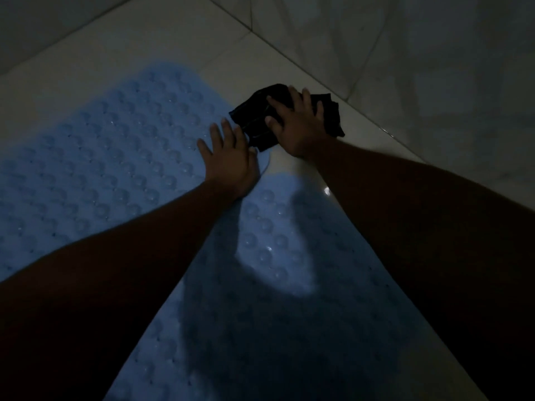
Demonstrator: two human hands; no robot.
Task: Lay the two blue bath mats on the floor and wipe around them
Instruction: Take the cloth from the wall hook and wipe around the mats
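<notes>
Dim light. Two blue bath mats lay flat on pale tiled floor (162,33): first mat (95,157) at left of frame, second mat (278,285) at lower centre. Left hand (228,160) pressed flat, fingers spread, on first mat's corner. Right hand (295,125) spread, pressing black cloth (254,123) onto floor at centre, beside mats.

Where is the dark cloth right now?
In the head view, the dark cloth lies on the pale tiled floor right of centre, under the right hand, off the far mat corner.
</notes>
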